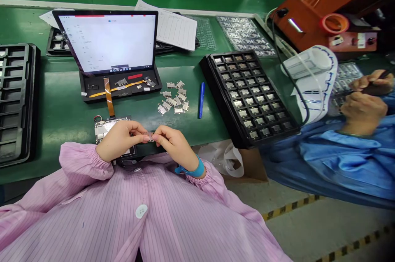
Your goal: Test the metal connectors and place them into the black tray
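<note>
Between the fingertips of my left hand (123,137) and my right hand (173,140) is a small metal-shielded circuit module (150,135); both hands pinch it, one at each end. A larger circuit board (103,128) lies partly hidden under my left hand. From it an orange ribbon cable (109,99) runs up to a black holder (123,91) with a lit screen (111,44). Past my right hand, a loose group of similar modules (174,97) is spread on the green table. A blue marker (201,100) lies to the right of them.
A black compartment tray (228,120) filled with modules stands at right, another black tray (33,101) at far left. Paper sheets (175,27) and clear plastic trays (243,33) lie at the back. Beyond, a co-worker's hands (364,107) work beside a curled white sheet (314,68).
</note>
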The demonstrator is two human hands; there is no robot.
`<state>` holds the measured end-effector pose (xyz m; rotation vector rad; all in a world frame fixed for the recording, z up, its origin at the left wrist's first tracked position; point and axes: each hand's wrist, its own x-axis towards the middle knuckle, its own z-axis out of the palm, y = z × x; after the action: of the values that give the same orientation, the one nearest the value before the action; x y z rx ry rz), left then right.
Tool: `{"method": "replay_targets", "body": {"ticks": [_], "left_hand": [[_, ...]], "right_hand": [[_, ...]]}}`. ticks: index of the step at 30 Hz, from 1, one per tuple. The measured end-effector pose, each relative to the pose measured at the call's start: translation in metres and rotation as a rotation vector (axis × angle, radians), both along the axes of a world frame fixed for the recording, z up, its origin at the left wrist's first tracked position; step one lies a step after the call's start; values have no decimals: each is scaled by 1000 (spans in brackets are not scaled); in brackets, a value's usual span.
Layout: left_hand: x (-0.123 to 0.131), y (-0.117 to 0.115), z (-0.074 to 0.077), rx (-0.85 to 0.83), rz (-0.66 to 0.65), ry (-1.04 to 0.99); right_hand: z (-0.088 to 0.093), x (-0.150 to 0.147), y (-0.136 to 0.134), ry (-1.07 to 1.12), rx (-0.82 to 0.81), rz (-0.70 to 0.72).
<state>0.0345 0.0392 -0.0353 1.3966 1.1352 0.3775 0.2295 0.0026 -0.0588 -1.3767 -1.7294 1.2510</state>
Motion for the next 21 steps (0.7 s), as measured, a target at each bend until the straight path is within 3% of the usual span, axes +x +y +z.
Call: {"method": "replay_targets", "body": {"ticks": [10,18,21], "left_hand": [[0,2,0,-26,-20,29],[-8,7,6,-30,17,44],[-9,7,6,-22,37,45]], "right_hand": [[-1,0,1,25,-48,1],[-1,-2,1,230,-231,-36],[0,-5,1,249,-192,-45]]}}
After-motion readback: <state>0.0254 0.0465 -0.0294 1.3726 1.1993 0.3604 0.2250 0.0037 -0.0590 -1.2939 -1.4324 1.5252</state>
